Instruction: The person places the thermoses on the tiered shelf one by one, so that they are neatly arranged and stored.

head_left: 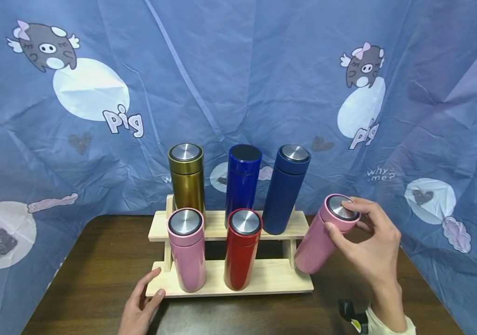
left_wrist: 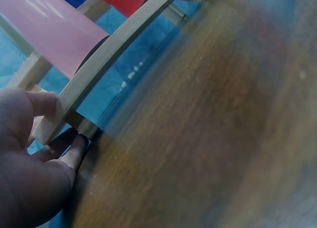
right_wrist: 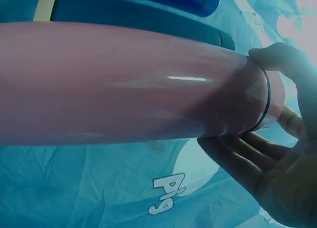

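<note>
My right hand (head_left: 374, 244) grips a pink thermos flask (head_left: 315, 242) around its lid, thumb on one side and fingers on the other. This flask leans, its base close to the right end of a two-tier wooden rack (head_left: 278, 278); whether the base touches the rack I cannot tell. At the rack's other end, my left hand (head_left: 140, 302) holds the lower shelf's end between its digits, as the left wrist view shows (left_wrist: 29, 154). On that shelf stand another pink flask (head_left: 188, 260) and a red flask (head_left: 240, 263).
Along the upper shelf stand a gold flask (head_left: 188, 186), a bright blue flask (head_left: 242, 186) and a dark blue flask (head_left: 284, 195), which tilts in the head view. The rack sits on a brown wooden table (head_left: 100, 260). Behind hangs a blue pig-print cloth (head_left: 238, 70).
</note>
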A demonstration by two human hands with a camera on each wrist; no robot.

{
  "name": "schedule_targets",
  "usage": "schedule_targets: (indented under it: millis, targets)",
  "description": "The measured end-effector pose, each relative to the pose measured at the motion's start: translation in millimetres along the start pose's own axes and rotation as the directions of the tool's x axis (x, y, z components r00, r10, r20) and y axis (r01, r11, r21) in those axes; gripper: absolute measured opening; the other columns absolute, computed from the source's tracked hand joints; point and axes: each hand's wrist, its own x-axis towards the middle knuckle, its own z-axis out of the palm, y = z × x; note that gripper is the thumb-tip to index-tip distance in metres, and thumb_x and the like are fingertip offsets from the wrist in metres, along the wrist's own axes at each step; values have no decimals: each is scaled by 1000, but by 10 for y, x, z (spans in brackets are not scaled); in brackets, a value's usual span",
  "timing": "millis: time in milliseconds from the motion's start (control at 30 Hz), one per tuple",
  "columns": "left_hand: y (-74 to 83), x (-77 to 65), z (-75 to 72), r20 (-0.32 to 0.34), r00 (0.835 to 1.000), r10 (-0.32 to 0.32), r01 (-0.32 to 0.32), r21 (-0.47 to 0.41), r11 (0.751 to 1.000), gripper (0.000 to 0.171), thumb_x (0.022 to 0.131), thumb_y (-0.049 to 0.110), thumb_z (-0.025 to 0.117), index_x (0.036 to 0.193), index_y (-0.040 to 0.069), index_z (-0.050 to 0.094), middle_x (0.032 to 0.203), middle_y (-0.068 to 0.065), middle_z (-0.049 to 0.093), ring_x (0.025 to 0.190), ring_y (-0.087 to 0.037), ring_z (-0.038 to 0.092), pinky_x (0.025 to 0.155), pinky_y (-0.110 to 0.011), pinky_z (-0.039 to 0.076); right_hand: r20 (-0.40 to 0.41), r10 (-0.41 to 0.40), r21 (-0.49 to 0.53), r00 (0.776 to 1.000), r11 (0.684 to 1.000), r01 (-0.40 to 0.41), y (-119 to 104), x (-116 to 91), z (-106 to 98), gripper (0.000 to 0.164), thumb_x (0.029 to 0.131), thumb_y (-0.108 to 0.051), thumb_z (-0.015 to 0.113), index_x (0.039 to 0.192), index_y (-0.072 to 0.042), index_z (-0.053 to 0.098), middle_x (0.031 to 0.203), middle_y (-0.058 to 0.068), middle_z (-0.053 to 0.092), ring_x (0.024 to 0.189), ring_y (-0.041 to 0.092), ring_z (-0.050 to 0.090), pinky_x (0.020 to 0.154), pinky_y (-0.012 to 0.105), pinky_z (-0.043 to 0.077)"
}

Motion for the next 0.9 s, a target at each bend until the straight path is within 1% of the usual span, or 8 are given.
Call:
schedule_targets:
  millis: [67,200,267,433,600,700,867,900]
  targets:
    - [62,-5,13,-3,1000,-17,17,18,1000,51,104,-3,71,153,13,65,147,22,62,117,9,61,92,-9,50,30,3,-6,1000,1000,-3,-38,-11,4,54,67,13,96,118,2,80,126,7,76,112,10,74,89,14,59]
    - [196,-17,46,4,1000,-23,23,22,999,50,105,-4,70,153,3,61,143,31,59,116,10,59,92,-8,49,76,-3,-1,997,1000,3,-88,-34,33,54,67,13,96,117,3,79,124,15,76,113,8,74,88,15,60]
    - [228,-20,58,4,1000,-24,24,18,1000,50,105,-4,69,153,5,62,143,30,60,115,9,59,92,-8,49,97,-2,5,995,1000,1,-106,-46,54,54,67,13,96,117,4,78,124,18,75,113,7,72,89,15,60]
    - [87,-9,28,-1,1000,17,-17,-10,1000,52,103,-7,70,152,9,65,147,20,62,116,8,62,92,-9,50,140,3,19,990,1000,-6,-152,-73,118,54,67,14,97,115,3,77,123,18,74,114,6,70,89,16,60]
    - [-44,5,-3,8,1000,17,-16,-27,999,52,103,-5,70,153,8,63,152,13,62,119,8,62,94,-9,50,168,-6,21,986,1000,3,-177,-96,178,52,67,12,99,113,1,78,123,16,75,114,3,69,87,15,60]
    - [-78,12,-17,10,1000,-8,9,-14,1000,53,104,-4,71,155,9,63,152,15,61,120,8,62,94,-9,50,184,-18,20,983,1000,15,-175,-111,213,51,66,11,99,112,0,78,122,16,75,116,1,69,86,15,60]
    - [-121,19,-33,21,1000,0,0,-9,1000,53,105,-2,71,155,12,63,154,15,60,122,9,60,95,-9,49,216,-23,25,976,1000,18,-169,-135,270,51,66,9,101,111,0,78,122,16,75,118,1,68,85,17,61]
    - [-144,21,-38,19,1000,7,-6,-13,1000,53,104,-3,71,155,10,63,155,11,60,122,8,60,95,-9,50,223,-21,26,975,1000,16,-170,-139,281,51,66,8,101,111,0,78,122,15,75,117,1,68,84,17,61]
